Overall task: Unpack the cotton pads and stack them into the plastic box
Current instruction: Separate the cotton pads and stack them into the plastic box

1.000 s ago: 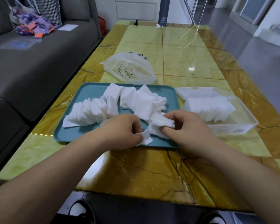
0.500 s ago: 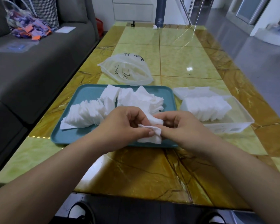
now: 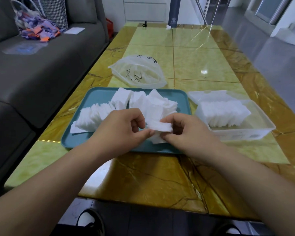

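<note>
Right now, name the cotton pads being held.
The bunch pinched by left hand and right hand; others lie on the teal tray or in the plastic box.

- My table [image 3: 203, 53]: glossy, with green and brown marbled panels.
- Teal tray [image 3: 95, 97] near me, clear plastic box [image 3: 264, 116] just right of it.
- Crumpled plastic bag [image 3: 140, 72] behind the tray.

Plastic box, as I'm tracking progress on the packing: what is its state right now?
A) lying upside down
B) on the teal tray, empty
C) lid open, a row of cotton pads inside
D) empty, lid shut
C: the plastic box stands on the table beside the tray, with its lid open and a row of white cotton pads inside.
</note>
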